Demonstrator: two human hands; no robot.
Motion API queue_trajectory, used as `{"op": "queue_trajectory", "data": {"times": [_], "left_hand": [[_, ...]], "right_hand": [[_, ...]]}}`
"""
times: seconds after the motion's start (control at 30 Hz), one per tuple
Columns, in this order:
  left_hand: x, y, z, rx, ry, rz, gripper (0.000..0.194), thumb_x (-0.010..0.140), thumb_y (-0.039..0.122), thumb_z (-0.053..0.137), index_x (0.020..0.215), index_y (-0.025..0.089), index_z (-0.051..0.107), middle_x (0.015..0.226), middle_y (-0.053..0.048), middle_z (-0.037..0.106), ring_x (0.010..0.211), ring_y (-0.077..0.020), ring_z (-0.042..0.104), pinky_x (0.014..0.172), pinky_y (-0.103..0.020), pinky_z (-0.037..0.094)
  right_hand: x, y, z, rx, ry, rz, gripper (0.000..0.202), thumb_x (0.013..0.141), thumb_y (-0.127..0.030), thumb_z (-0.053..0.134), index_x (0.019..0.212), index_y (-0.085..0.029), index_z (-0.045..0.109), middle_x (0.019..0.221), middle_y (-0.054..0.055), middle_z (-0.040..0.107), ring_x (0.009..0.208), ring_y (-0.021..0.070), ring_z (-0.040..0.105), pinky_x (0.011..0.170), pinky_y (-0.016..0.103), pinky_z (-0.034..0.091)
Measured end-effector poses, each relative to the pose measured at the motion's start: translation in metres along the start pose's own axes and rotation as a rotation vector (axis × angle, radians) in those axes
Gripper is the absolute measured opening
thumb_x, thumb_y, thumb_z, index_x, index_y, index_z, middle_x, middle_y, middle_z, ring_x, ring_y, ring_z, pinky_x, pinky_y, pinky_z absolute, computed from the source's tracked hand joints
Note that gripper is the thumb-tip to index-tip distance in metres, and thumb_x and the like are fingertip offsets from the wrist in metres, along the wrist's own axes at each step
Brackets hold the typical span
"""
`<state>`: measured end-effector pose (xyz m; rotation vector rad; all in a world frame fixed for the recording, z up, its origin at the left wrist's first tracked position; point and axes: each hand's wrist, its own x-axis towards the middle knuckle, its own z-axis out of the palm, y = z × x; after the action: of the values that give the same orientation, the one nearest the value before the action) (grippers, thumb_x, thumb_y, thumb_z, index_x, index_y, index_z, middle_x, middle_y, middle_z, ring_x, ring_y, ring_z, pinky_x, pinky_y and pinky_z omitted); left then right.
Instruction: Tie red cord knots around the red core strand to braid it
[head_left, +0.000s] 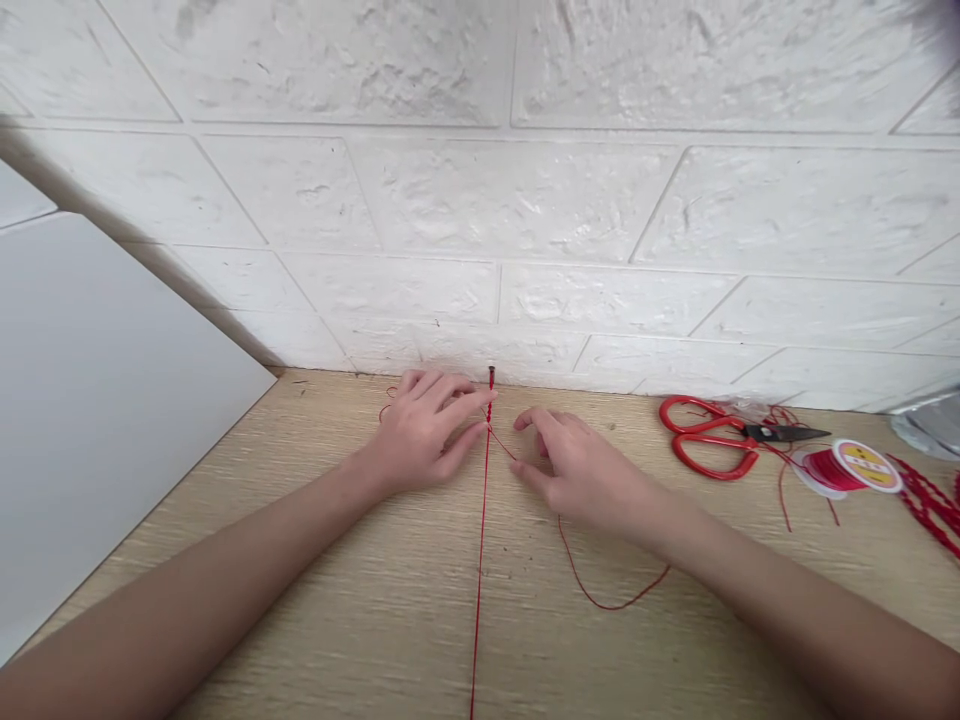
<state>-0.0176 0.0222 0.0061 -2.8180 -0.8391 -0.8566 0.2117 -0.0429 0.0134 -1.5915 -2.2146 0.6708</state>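
Note:
A thin red cord (481, 560) runs up the table to a small dark peg (492, 370) at the foot of the wall. Its upper stretch is a short knotted section (490, 410). My left hand (427, 430) lies over the table on the left of these knots, with thumb and index fingertips closed in on the cord. To the right, my right hand (577, 465) has its index finger lifted away from the thumb. A red thread (502, 444) stretches straight from the knots to that thumb; the other fingers are partly hidden. The thread's loose tail (600, 605) curves below the wrist.
On the right lie red-handled scissors (712, 440), a spool of red thread (847, 468) and braided red cords (930, 505). A clear glass object (930, 420) stands at the right edge. White brick-patterned wall (600, 200) rises behind; a white panel (112, 400) leans at left.

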Motion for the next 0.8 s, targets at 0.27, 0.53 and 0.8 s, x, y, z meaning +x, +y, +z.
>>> {"op": "queue_trajectory", "data": {"times": [0.27, 0.53, 0.8], "left_hand": [[-0.003, -0.003, 0.006, 0.052, -0.012, 0.062, 0.01, 0.091, 0.019, 0.059, 0.098, 0.02, 0.065, 0.091, -0.003, 0.07, 0.084, -0.0203, 0.058, 0.081, -0.042, 0.036], [-0.003, -0.003, 0.005, 0.034, -0.053, 0.039, 0.007, 0.09, 0.018, 0.056, 0.087, 0.018, 0.061, 0.082, -0.004, 0.065, 0.08, -0.0196, 0.055, 0.08, -0.041, 0.036], [-0.001, -0.004, 0.004, 0.027, -0.082, 0.023, 0.011, 0.09, 0.019, 0.053, 0.083, 0.018, 0.061, 0.078, -0.004, 0.061, 0.078, -0.0201, 0.053, 0.078, -0.04, 0.037]], "right_hand": [[0.038, -0.004, 0.012, -0.089, 0.078, -0.19, 0.01, 0.088, -0.022, 0.06, 0.081, -0.02, 0.053, 0.086, 0.007, 0.062, 0.084, 0.0219, 0.057, 0.075, 0.034, 0.042], [0.041, 0.012, 0.015, 0.077, 0.126, -0.397, 0.012, 0.09, -0.018, 0.057, 0.079, -0.02, 0.053, 0.077, 0.002, 0.056, 0.076, 0.0179, 0.051, 0.07, 0.031, 0.04], [0.043, 0.013, 0.018, 0.061, 0.125, -0.406, 0.013, 0.085, -0.013, 0.056, 0.076, -0.02, 0.05, 0.075, 0.002, 0.056, 0.074, 0.0171, 0.051, 0.069, 0.03, 0.04]]}}
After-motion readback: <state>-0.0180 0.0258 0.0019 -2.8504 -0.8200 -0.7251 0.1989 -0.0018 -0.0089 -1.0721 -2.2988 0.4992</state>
